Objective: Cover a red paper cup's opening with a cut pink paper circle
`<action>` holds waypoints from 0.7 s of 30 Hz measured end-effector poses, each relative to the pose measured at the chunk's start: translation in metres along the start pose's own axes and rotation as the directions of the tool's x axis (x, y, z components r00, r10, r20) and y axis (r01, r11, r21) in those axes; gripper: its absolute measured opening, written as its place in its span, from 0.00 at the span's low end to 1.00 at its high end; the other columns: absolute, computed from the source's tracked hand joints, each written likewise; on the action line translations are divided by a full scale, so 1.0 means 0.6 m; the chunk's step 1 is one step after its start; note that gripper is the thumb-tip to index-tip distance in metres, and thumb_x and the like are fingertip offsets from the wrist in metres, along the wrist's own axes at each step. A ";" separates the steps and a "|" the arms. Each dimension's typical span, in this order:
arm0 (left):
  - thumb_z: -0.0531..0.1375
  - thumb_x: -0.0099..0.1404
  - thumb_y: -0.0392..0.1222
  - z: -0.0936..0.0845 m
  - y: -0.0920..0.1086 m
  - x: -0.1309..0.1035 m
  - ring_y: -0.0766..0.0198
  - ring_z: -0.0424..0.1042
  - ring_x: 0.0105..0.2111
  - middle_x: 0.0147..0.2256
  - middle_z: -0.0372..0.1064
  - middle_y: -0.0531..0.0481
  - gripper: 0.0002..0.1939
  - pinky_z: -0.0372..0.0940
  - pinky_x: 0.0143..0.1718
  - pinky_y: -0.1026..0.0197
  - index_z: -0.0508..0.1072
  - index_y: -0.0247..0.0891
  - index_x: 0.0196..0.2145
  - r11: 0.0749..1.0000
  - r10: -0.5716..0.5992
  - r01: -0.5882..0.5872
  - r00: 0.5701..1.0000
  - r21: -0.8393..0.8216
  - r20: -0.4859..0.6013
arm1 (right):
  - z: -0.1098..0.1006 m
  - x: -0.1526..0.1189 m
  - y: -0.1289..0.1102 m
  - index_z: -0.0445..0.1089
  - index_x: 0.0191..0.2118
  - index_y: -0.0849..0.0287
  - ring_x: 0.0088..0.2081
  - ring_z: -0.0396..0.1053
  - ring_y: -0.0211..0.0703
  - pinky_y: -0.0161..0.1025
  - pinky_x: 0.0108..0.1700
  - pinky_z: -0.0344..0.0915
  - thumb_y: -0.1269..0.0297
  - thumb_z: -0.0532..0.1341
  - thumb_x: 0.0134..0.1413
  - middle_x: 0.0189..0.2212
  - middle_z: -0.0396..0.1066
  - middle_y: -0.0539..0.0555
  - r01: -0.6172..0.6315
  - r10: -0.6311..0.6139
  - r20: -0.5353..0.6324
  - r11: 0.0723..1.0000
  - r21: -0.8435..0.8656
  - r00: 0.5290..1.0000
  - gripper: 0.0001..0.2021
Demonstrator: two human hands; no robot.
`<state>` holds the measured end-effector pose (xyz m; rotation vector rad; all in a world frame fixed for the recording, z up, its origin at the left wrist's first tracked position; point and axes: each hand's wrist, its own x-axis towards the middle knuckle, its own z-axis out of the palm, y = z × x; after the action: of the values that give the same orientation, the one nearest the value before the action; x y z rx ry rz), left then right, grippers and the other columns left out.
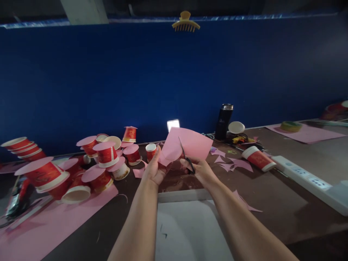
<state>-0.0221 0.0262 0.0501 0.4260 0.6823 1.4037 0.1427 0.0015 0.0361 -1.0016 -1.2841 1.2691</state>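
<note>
Above the middle of the brown counter (288,195), in front of a blue partition (108,79), a pink sheet (197,143) is held up between the two hands. The left hand (155,172) pinches its lower left side, thumb on the near face; the right hand (201,170) is curled round the handles of black scissors (187,161), one blade lying across the sheet near a curved outline. The sheet looks like thin card or stiff paper: light, dry, firm enough to stand out from the grip with a slight bow, yet likely to crease or tear if squeezed hard. It seems best taken flat between thumb and fingers close to an edge, clear of the blades. Offcuts (241,164) of the same pink lie to the right, and red paper cups (104,154), several bearing pink discs, cluster at the left. As for writing, the dark bottle (223,123) carries a small pale mark, too tiny to read; the cups have printed patterns, but no lettering or brand can be made out.
</note>
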 end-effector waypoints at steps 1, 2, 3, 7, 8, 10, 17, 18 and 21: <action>0.65 0.56 0.43 0.003 -0.003 -0.001 0.62 0.74 0.32 0.37 0.75 0.47 0.14 0.71 0.30 0.61 0.72 0.37 0.39 0.999 -0.016 0.016 1.000 -0.032 0.005 | 0.000 0.001 0.001 0.71 0.26 0.61 0.23 0.60 0.33 0.33 0.26 0.54 0.49 0.66 0.42 0.20 0.64 0.48 0.010 -0.010 -0.014 1.000 0.006 1.000 0.18; 0.65 0.56 0.41 0.006 -0.008 -0.002 0.62 0.74 0.32 0.37 0.75 0.47 0.13 0.71 0.30 0.60 0.71 0.37 0.39 0.998 -0.032 0.033 0.999 -0.059 0.009 | 0.001 0.003 0.002 0.71 0.25 0.61 0.23 0.59 0.33 0.33 0.26 0.54 0.49 0.66 0.41 0.19 0.64 0.48 0.019 -0.019 -0.029 1.000 0.009 0.999 0.18; 0.64 0.56 0.39 0.009 -0.012 -0.003 0.62 0.74 0.32 0.36 0.75 0.47 0.12 0.72 0.30 0.60 0.71 0.37 0.39 0.995 -0.053 0.054 0.998 -0.082 0.015 | 0.000 0.004 0.003 0.71 0.24 0.62 0.22 0.59 0.33 0.33 0.25 0.53 0.49 0.66 0.41 0.19 0.63 0.48 0.027 -0.027 -0.043 1.000 0.008 0.999 0.18; 0.64 0.56 0.34 0.026 -0.034 -0.011 0.64 0.73 0.28 0.31 0.73 0.44 0.09 0.72 0.29 0.62 0.70 0.31 0.35 0.979 -0.169 0.167 0.986 -0.118 -0.003 | -0.001 0.007 0.008 0.72 0.26 0.62 0.22 0.58 0.33 0.33 0.25 0.52 0.51 0.67 0.42 0.19 0.64 0.48 0.042 -0.041 -0.067 0.999 0.023 0.997 0.16; 0.63 0.56 0.34 0.029 -0.039 -0.014 0.65 0.72 0.25 0.28 0.73 0.44 0.08 0.71 0.27 0.63 0.70 0.30 0.34 0.974 -0.207 0.206 0.978 -0.099 0.004 | -0.002 0.008 0.009 0.73 0.27 0.62 0.22 0.58 0.33 0.33 0.25 0.52 0.51 0.67 0.42 0.19 0.64 0.48 0.041 -0.039 -0.063 0.999 0.036 0.997 0.16; 0.63 0.56 0.35 0.034 -0.047 -0.018 0.66 0.70 0.22 0.25 0.71 0.44 0.08 0.68 0.23 0.66 0.70 0.28 0.33 0.961 -0.276 0.277 0.960 -0.018 0.048 | -0.003 0.007 0.009 0.73 0.27 0.61 0.22 0.58 0.33 0.33 0.25 0.53 0.50 0.66 0.43 0.19 0.64 0.47 0.036 -0.033 -0.047 0.998 0.060 0.998 0.16; 0.67 0.47 0.31 0.019 -0.048 -0.008 0.72 0.67 0.20 0.24 0.71 0.52 0.12 0.59 0.18 0.72 0.72 0.31 0.31 0.980 -0.041 0.054 0.997 0.191 -0.067 | -0.002 0.003 0.006 0.73 0.27 0.61 0.24 0.58 0.33 0.32 0.27 0.54 0.49 0.65 0.44 0.20 0.63 0.47 0.045 -0.044 -0.051 0.999 0.023 0.998 0.17; 0.68 0.46 0.31 0.017 -0.046 -0.006 0.73 0.67 0.20 0.24 0.71 0.53 0.13 0.59 0.18 0.72 0.72 0.31 0.30 0.980 0.010 0.007 0.996 0.201 -0.086 | -0.001 0.003 0.004 0.73 0.29 0.61 0.24 0.58 0.33 0.32 0.27 0.54 0.49 0.65 0.44 0.20 0.63 0.47 0.039 -0.038 -0.052 0.999 0.016 0.998 0.18; 0.69 0.44 0.30 0.022 -0.041 -0.008 0.75 0.65 0.18 0.23 0.70 0.55 0.14 0.58 0.18 0.72 0.72 0.32 0.30 0.985 0.081 -0.060 0.989 0.160 -0.124 | 0.001 0.000 -0.001 0.75 0.36 0.60 0.23 0.58 0.33 0.33 0.27 0.55 0.48 0.66 0.43 0.20 0.64 0.47 0.020 -0.020 -0.061 1.000 -0.002 0.998 0.20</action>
<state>0.0050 0.0198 0.0447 0.4888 0.8952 1.4593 0.1420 0.0015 0.0367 -1.0186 -1.2450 1.2132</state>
